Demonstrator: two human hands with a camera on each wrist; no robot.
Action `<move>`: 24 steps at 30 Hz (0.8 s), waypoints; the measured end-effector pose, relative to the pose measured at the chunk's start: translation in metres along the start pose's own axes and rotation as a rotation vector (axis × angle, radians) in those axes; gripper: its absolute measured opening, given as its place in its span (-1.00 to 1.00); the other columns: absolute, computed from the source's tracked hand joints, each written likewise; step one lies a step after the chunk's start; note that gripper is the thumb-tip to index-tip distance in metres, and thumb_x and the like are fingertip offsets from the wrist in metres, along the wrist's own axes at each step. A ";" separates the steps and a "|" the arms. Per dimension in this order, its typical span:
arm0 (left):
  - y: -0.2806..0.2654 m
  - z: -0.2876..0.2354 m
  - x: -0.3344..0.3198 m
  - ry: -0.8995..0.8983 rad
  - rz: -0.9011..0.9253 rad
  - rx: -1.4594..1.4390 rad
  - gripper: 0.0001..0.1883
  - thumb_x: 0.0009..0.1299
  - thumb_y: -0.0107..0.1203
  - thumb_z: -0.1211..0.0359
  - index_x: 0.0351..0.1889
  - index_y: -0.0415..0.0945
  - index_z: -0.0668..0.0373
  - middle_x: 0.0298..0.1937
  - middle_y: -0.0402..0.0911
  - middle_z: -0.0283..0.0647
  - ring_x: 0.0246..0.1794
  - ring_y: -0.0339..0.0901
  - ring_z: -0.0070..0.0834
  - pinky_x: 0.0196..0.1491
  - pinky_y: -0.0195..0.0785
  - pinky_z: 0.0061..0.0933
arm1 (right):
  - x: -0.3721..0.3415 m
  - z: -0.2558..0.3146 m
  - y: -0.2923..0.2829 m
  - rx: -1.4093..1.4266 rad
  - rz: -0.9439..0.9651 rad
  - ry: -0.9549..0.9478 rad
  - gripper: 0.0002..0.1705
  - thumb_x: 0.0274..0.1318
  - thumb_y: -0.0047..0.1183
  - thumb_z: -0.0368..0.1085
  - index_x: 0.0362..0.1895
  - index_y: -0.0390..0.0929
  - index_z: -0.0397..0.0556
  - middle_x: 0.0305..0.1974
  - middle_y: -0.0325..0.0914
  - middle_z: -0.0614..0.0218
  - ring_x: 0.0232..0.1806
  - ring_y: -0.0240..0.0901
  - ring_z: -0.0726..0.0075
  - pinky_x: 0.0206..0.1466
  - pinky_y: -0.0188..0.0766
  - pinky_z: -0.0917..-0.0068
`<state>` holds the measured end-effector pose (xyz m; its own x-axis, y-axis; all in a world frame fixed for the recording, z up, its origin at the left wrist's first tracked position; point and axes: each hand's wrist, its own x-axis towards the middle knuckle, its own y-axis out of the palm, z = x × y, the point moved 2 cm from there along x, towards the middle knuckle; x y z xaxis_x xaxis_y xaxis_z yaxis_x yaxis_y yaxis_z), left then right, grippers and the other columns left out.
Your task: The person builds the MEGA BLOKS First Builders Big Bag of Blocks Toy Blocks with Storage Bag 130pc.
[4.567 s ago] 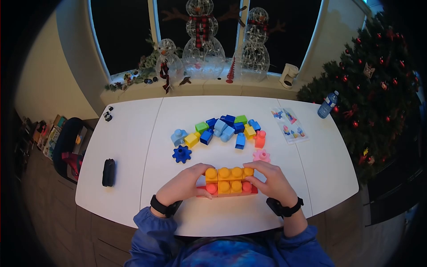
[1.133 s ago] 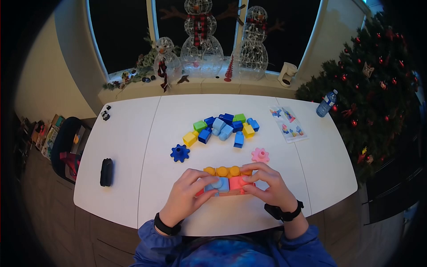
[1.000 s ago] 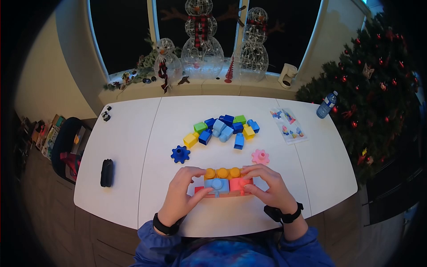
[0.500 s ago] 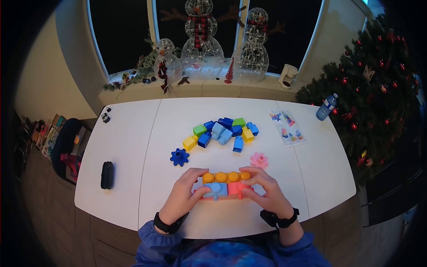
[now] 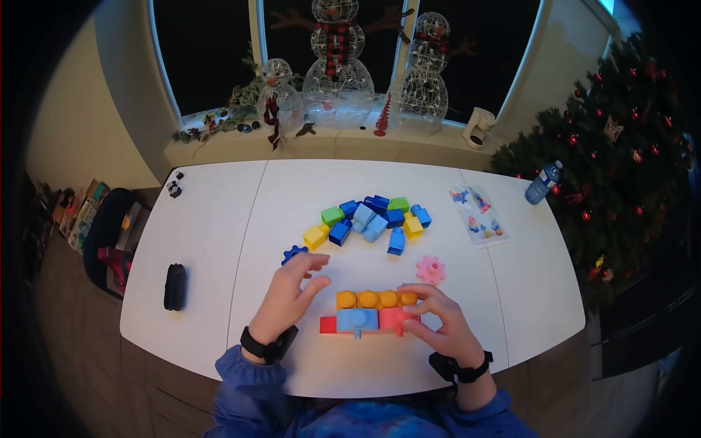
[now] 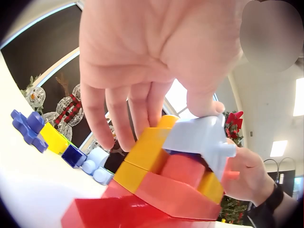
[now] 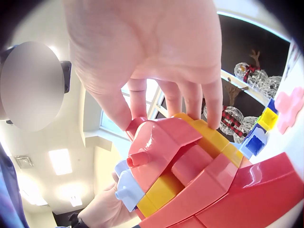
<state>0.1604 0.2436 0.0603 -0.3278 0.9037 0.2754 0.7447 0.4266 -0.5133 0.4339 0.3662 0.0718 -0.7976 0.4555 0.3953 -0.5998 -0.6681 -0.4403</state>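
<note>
A toy building-block build sits before me, with a red base (image 5: 328, 325), a row of yellow-orange blocks (image 5: 369, 299) and two pegged pieces in front. One pegged piece is light blue (image 5: 352, 319), the other pink (image 7: 161, 142). My right hand (image 5: 442, 325) grips the build's right end, thumb at the pink piece and fingers along the yellow-orange blocks. To the build's upper left, my left hand (image 5: 285, 296) is raised in the head view, fingers extended and holding nothing. It partly covers a dark blue gear (image 5: 294, 254). A pink gear (image 5: 431, 269) lies beyond my right hand.
Several loose blue, green and yellow blocks (image 5: 376, 219) lie farther back on the white table (image 5: 197, 219). A picture sheet (image 5: 478, 215) and a water bottle (image 5: 544, 182) are at the right. A black case (image 5: 174, 287) rests at the left.
The light blue and pink pegged pieces, on the table at first, now sit on the build's front. My left hand has let go and moved up-left; my right hand keeps its grip.
</note>
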 end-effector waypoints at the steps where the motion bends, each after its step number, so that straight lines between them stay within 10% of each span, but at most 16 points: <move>1: -0.004 0.011 0.013 -0.031 -0.066 0.031 -0.60 0.39 0.35 0.32 0.14 0.59 0.28 0.01 0.66 -0.05 -0.03 0.65 -0.15 0.08 0.54 -0.23 | 0.000 0.000 0.000 0.000 0.003 -0.001 -0.79 0.18 0.36 -0.42 -0.12 0.63 -0.05 0.26 0.57 0.08 0.05 0.62 0.16 0.13 0.52 0.35; 12: 0.008 0.086 0.093 -0.011 0.104 0.699 -0.69 0.23 0.37 0.36 -0.13 0.63 0.31 -0.15 0.66 0.04 -0.14 0.65 0.04 -0.01 0.55 -0.10 | 0.000 0.001 0.000 0.006 0.000 -0.010 -0.79 0.20 0.34 -0.43 -0.12 0.60 -0.03 0.24 0.58 0.07 0.16 0.59 0.07 0.22 0.49 0.27; 24: 0.008 -0.023 -0.025 0.188 0.055 -0.305 -0.54 0.48 0.22 0.54 0.34 0.44 0.22 0.21 0.56 -0.14 0.22 0.60 -0.35 0.33 0.45 -0.33 | -0.001 0.001 0.000 -0.011 0.001 -0.017 -0.80 0.19 0.34 -0.42 -0.14 0.61 -0.05 0.20 0.61 0.06 0.20 0.58 0.01 0.26 0.49 0.24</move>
<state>0.1878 0.2241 0.0677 -0.1907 0.8905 0.4130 0.9066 0.3211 -0.2737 0.4344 0.3654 0.0721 -0.7970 0.4451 0.4082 -0.5998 -0.6622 -0.4491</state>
